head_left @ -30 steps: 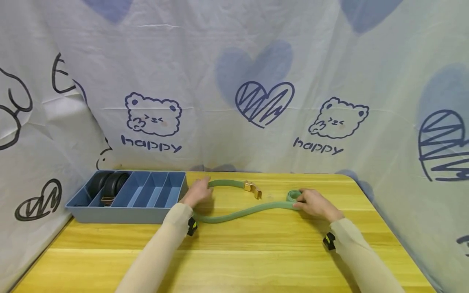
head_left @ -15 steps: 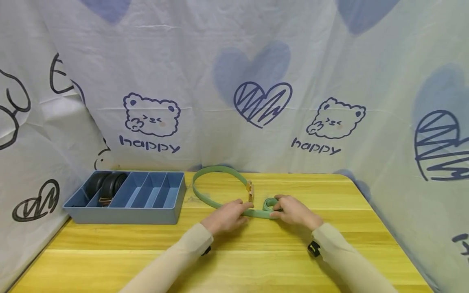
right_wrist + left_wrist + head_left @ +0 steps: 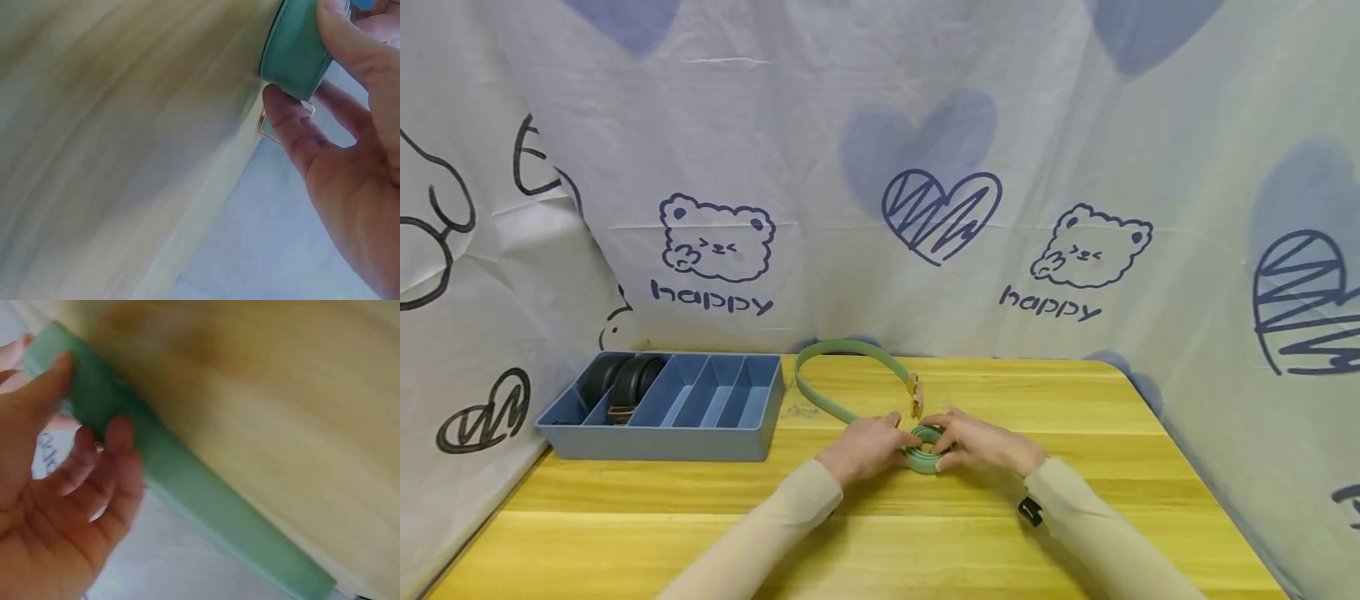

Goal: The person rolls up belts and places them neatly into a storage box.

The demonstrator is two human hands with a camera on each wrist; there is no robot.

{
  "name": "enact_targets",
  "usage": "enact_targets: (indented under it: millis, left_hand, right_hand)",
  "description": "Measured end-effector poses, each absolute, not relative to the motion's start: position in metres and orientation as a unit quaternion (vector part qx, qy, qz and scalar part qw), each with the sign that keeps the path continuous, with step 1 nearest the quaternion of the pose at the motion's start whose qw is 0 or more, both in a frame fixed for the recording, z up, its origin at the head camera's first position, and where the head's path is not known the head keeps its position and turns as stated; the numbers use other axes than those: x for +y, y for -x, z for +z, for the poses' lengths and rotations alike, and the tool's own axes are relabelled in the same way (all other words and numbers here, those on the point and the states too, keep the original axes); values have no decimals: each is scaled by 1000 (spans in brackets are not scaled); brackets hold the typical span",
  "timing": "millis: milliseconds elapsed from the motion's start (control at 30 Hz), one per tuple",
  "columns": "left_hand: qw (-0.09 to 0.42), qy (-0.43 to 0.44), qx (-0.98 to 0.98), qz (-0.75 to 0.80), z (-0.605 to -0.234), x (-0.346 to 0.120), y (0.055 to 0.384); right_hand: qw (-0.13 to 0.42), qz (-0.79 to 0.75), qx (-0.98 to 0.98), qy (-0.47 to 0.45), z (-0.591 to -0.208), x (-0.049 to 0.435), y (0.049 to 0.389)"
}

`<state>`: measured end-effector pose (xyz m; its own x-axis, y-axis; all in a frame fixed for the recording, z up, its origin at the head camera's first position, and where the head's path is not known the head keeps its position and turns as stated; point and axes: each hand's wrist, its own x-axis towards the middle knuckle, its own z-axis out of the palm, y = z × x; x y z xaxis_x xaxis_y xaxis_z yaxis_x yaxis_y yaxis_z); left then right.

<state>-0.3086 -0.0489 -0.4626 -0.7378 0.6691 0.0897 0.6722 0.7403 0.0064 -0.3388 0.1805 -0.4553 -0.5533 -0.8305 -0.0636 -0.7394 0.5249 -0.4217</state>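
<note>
A green belt stands on edge on the table, one end wound into a coil and the rest curving behind in a loop. Its gold buckle is just behind the coil. On the coil's left, my left hand pinches the belt; the left wrist view shows the thumb and fingers on the green strap. From the right, my right hand grips the coil, its thumb on the outer turn in the right wrist view. The coil's far side is partly hidden by fingers.
To the left stands a blue-grey divided box, with rolled black belts in its left compartments. A white printed cloth hangs behind the wooden table and along its sides.
My left hand has come from the far left of the loop toward the middle. My right hand has moved left with the coil, which has taken up more strap.
</note>
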Motion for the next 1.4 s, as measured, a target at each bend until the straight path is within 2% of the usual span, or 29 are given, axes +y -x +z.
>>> enact_targets:
  millis: [167, 433, 633, 700, 867, 1033, 1233, 1400]
  left_hand:
    - [60, 374, -925, -18, -465, -54, 313]
    - [-3, 370, -929, -11, -458, -53, 313]
    - [-11, 343, -939, -10, -453, -53, 307]
    - [-12, 336, -942, -10, -453, -52, 304]
    - [-7, 327, -945, -18, -456, -50, 300]
    - [-12, 341, -940, -29, -456, -60, 304]
    - [-24, 364, -930, -45, -454, -70, 317]
    - [-12, 361, -931, -45, -456, -60, 319]
  right_hand:
    - [105, -163, 860, 473, -454, 176, 339]
    - [119, -123, 883, 437, -447, 164, 324]
    - [-18, -98, 892, 441, -448, 153, 314]
    - [-37, -102, 893, 436, -450, 148, 311]
    - [-20, -106, 903, 416, -456, 137, 309]
    - [-8, -98, 884, 457, -457, 142, 316]
    - [49, -123, 880, 456, -452, 151, 325]
    - [39, -120, 883, 451, -453, 144, 321]
